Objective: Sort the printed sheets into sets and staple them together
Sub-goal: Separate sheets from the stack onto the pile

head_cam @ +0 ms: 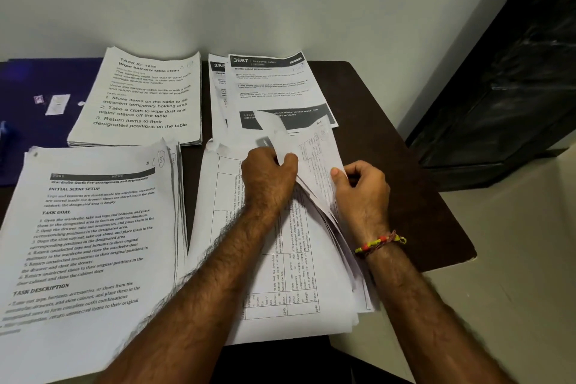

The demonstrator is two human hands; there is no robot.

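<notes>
four paper stacks (137,103) on the table (389,121), two behind, two in front, side by side

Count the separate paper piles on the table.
4: far left pile, far right pile, near left pile, and near right pile under both hands. The far right pile may be two overlapping.

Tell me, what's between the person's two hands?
In the head view, lifted sheets from the near-right stack of table-printed pages lie between them. The left hand pinches a curled sheet; the right hand grips the sheets' right edge.
</notes>
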